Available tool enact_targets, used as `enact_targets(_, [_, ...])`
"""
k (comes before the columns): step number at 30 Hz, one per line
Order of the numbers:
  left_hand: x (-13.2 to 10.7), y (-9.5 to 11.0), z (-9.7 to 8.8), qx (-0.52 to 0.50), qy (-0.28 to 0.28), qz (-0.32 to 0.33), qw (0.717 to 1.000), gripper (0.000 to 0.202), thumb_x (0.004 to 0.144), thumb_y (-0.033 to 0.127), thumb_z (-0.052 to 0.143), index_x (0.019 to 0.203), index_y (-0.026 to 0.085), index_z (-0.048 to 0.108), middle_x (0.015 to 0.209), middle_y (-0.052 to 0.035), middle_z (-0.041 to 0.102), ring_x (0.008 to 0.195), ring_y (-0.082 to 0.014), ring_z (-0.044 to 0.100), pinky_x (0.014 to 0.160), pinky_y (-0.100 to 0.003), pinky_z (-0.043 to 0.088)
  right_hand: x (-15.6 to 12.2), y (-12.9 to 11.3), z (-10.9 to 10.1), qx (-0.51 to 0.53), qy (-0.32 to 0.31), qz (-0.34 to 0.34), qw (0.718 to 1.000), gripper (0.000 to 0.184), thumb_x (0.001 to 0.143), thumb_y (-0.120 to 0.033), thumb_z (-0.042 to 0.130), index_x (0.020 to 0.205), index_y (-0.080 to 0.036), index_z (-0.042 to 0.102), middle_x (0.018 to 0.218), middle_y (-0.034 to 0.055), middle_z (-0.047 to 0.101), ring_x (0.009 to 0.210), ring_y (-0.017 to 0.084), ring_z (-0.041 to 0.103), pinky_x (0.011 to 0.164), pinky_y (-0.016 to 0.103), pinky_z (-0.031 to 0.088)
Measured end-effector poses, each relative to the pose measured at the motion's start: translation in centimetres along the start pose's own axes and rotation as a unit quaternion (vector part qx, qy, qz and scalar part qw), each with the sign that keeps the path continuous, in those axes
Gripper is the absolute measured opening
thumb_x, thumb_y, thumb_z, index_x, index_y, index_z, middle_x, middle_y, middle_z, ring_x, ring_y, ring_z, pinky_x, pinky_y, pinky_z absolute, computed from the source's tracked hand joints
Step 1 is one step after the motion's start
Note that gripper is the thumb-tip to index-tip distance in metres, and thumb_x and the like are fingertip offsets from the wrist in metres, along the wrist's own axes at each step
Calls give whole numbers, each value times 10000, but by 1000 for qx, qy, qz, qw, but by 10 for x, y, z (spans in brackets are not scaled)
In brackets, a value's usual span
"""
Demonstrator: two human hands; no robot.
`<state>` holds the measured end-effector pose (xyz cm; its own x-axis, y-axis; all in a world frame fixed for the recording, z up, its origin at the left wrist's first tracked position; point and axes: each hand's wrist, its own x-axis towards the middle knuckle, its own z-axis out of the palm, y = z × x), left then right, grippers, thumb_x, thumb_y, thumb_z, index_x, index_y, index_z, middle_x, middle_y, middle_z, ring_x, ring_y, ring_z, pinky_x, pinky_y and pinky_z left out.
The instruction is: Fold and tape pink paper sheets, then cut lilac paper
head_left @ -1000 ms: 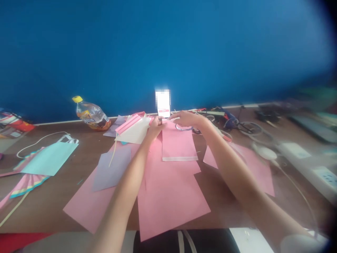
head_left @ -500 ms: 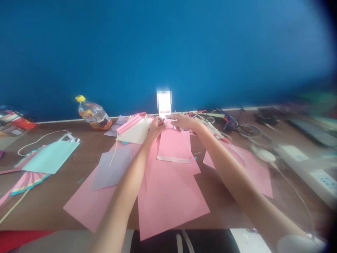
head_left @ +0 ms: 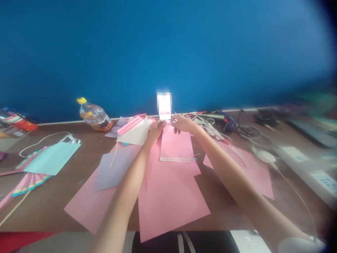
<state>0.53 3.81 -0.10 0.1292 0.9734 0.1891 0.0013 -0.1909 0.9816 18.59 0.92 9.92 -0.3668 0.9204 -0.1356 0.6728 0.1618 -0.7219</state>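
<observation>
A pink folded paper lies on larger pink sheets, with a pale strip along its near edge. My left hand pinches its far left corner, fingers closed. My right hand is at the far edge of the same paper, fingers curled and pressed together. A small white bit shows at its fingertips, too small to name. Just beyond both hands a phone with a lit screen stands upright against the wall.
Left are a purple sheet, a cream sheet with pink folded strips, a tilted drink bottle and a mint paper piece. Right are paper scraps and cables, another pink sheet and a white power strip.
The fingers of my right hand were stretched over the paper's far edge and are now curled in. The pink folded paper has shifted slightly to the right.
</observation>
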Motion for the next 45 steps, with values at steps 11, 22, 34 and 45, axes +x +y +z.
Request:
enact_targets(11, [7, -7, -1, 3, 9, 12, 1000, 273, 781, 421, 665, 886, 170, 674, 784, -9, 666, 788, -164, 599, 788, -301, 464, -1, -9, 5, 38, 74, 53, 995, 49, 865, -203, 553, 842, -167, 577, 470, -21, 525, 402, 84, 401, 438, 220, 297])
enact_targets(22, [2, -4, -4, 11, -3, 3, 1000, 263, 782, 410, 665, 876, 171, 721, 832, -22, 685, 824, -164, 607, 794, -280, 454, 10, 6, 11, 75, 100, 71, 990, 122, 770, -286, 675, 815, -173, 662, 577, -29, 486, 482, 74, 350, 468, 221, 272])
enact_targets(34, [1, -6, -6, -33, -39, 8, 999, 288, 795, 407, 663, 927, 164, 745, 827, -29, 714, 886, -188, 642, 843, -292, 456, 33, 28, 28, -15, 201, -4, 979, 164, 750, -335, 656, 749, -178, 706, 797, 28, 676, 741, 161, 568, 669, 258, 382])
enact_targets(45, [3, -10, -4, -30, -26, -2, 999, 276, 809, 404, 647, 923, 169, 736, 816, -27, 707, 830, -167, 648, 781, -269, 465, 34, 29, 30, -5, 195, 28, 980, 198, 740, -362, 656, 747, -168, 692, 788, 41, 678, 740, 172, 587, 674, 259, 401])
